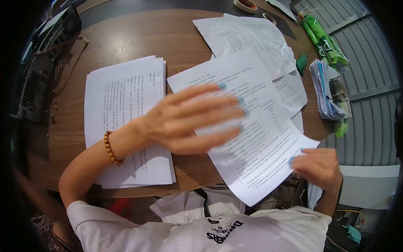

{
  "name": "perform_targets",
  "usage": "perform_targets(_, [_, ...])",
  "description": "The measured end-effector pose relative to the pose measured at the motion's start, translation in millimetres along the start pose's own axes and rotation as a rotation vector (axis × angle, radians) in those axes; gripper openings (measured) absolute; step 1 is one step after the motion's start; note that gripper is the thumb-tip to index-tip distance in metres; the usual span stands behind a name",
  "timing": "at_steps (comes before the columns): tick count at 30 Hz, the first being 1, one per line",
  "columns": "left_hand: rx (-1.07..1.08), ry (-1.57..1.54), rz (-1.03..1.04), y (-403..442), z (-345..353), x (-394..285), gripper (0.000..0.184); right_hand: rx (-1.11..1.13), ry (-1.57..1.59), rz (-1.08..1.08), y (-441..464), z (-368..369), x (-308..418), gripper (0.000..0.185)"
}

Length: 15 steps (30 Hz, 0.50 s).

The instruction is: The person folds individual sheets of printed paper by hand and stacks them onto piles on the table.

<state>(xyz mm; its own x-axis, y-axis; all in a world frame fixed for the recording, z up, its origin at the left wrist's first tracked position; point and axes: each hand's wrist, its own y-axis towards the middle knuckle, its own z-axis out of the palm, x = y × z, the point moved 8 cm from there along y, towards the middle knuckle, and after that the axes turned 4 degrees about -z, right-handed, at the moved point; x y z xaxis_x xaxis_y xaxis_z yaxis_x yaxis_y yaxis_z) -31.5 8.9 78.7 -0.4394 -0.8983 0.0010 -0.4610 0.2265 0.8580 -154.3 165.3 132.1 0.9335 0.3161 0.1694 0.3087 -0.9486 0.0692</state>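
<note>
My left hand (189, 119), with a wooden bead bracelet (111, 149) at the wrist, is stretched over a printed sheet (252, 138). Its fingers are spread and a little smeared by motion; whether they touch the paper I cannot tell. At the sheet's lower right edge, my right hand (317, 167) has its thumb and fingers closed on the paper. That corner bends and hangs past the table's front edge. Left of the sheet lies a neat stack of printed pages (126, 92), partly covered by my left forearm. More loose printed papers (260, 44) lie beneath and beyond the sheet.
A dark metal computer case (37, 80) stands at the left edge of the wooden table (126, 33), with small screws beside it. At the right are a clipped bundle of papers (325, 90) and green plastic packets (323, 40). A small bowl (245, 5) sits at the back.
</note>
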Motion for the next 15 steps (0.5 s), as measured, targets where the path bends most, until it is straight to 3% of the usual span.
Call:
perform_targets(1, [-0.006,0.001,0.0,-1.2,4.5,-3.7,0.026,0.047,0.015,0.036,10.0,-12.3,-5.4,0.012])
perform_targets(3, [-0.128,0.065,0.382,-16.1,8.0,-39.7,0.039,0.054,-0.016,0.052,27.5,-25.4,-20.1,0.011])
perform_targets(8, [-0.057,0.276,0.592,-21.8,16.9,-57.4,0.043,0.146,-0.199,-0.026,112.2,-9.3,-43.6,0.007])
perform_targets(11, [0.324,0.175,0.408,-14.4,30.5,-38.7,0.04,0.137,-0.196,-0.122,161.4,28.3,-61.3,0.008])
perform_targets(12, [0.329,0.179,0.412,-14.0,29.5,-38.9,0.04,0.13,-0.225,-0.135,171.6,37.8,-65.2,0.008])
perform_targets(14, [0.472,0.117,0.071,-10.4,39.1,-14.5,0.043,0.139,-0.266,-0.072,180.5,50.3,-77.1,0.011])
perform_targets(15, [0.47,0.086,0.021,-11.8,41.6,-11.0,0.043,0.155,-0.306,-0.007,181.9,56.1,-85.0,0.015])
